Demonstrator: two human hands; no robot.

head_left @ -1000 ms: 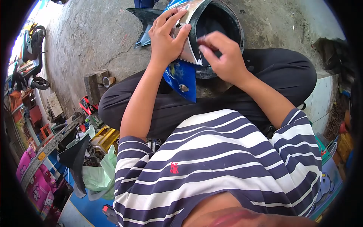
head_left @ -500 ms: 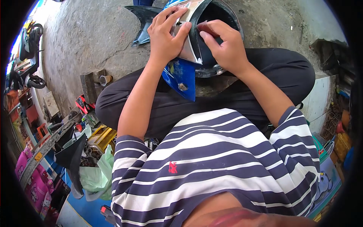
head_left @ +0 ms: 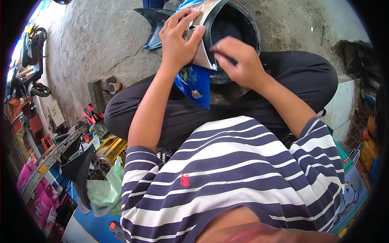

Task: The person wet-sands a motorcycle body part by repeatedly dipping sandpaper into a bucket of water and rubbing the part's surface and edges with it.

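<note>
A blue, white and beige motorcycle fairing panel [head_left: 192, 86] leans across a dark round bucket [head_left: 258, 35] between my crossed legs. My left hand [head_left: 177, 46] grips the panel from above, fingers spread over its beige face and thumb near the edge. Pinched in my right hand [head_left: 243, 65] is a small dark reddish-brown folded sheet that looks like a piece of sandpaper [head_left: 214, 49]. It is close to the panel's dark right edge, over the bucket's mouth; motion blur hides whether it touches. My right fingers are curled together.
A dark pointed panel [head_left: 156, 30] lies on the concrete floor to the left. A wooden block [head_left: 96, 93] and a small cup [head_left: 114, 87] sit by my left knee. Tools, a yellow case [head_left: 110, 148] and a pale green bag [head_left: 108, 188] crowd my left side.
My right hand has shifted slightly down along the panel's edge with the piece of sandpaper and is now blurred. My left hand and the panel have stayed nearly still.
</note>
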